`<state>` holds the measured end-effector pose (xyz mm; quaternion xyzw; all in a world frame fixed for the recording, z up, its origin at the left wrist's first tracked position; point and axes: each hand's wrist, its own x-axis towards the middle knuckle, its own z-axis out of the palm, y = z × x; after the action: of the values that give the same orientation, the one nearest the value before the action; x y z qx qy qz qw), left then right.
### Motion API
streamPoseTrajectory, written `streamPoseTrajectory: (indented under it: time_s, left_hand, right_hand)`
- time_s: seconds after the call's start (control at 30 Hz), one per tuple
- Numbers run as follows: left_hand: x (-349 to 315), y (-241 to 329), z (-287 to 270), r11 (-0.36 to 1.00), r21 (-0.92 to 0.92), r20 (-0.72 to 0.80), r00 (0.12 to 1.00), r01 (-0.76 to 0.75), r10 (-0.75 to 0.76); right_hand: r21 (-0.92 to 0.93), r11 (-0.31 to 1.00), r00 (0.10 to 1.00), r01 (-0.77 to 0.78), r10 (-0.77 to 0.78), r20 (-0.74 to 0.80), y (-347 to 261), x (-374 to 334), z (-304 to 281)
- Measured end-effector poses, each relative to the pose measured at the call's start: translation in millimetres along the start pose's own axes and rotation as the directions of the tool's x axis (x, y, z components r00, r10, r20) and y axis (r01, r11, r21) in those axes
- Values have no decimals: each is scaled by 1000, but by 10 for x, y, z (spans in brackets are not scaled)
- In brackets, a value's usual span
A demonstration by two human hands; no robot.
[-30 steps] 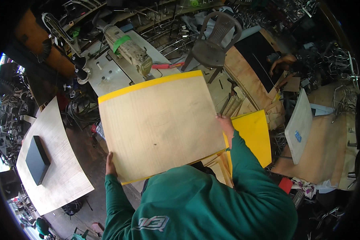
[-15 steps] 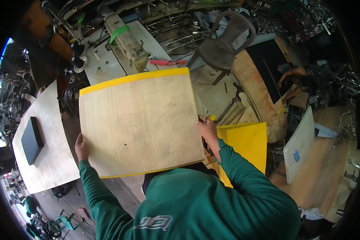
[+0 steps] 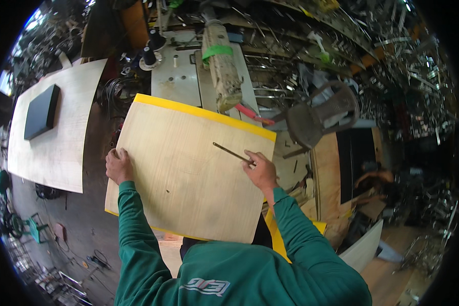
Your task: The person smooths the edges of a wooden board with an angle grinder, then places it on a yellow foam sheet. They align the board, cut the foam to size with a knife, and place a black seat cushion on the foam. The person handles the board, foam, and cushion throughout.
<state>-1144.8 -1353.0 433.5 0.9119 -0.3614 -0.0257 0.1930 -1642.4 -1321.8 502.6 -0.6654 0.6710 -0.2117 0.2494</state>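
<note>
A large pale wooden board (image 3: 188, 178), edged with a yellow sheet along its far side, lies tilted in front of me. At its left edge, my left hand (image 3: 119, 166) is closed with fingers curled at the rim. My right hand (image 3: 261, 172) is over the board's right part, closed on a thin dark blade-like strip (image 3: 232, 153). That strip points up and left across the wood. A small dark spot (image 3: 168, 192) marks the board's surface.
Left stands another pale panel (image 3: 66, 117) bearing a black slab (image 3: 42, 113). Ahead is a sewing machine (image 3: 222, 66) with a green band on a worktable, beside red-handled cutters (image 3: 255, 114). A brown plastic chair (image 3: 311, 120) stands right. Yellow sheet material (image 3: 280, 237) lies near my right arm.
The board has turned clockwise in view. My right hand has left its right edge and now holds the thin dark strip over it. My left hand has moved up along the left edge.
</note>
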Motion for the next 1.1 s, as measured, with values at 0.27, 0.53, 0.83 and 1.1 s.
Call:
streamPoseTrajectory:
  time_s: [0.27, 0.53, 0.83, 1.1]
  left_hand:
    - [-48, -49, 119, 997, 8, -94, 993, -71, 71]
    - [-1725, 374, 232, 961, 180, 50, 978, -209, 203]
    - [-4886, 604, -365, 974, 61, 58, 974, 217, -221]
    - [-5905, -62, -464, 346, -759, 205, 706, 551, -678]
  right_hand:
    - [-150, 988, 923, 38, 23, 383, 73, 321, 188]
    - [-200, 926, 729, 320, -106, 677, 371, 650, -90]
    - [-84, 836, 767, 543, -452, 456, 547, 1313, -187]
    - [170, 912, 795, 374, -410, 447, 776, 1723, 62]
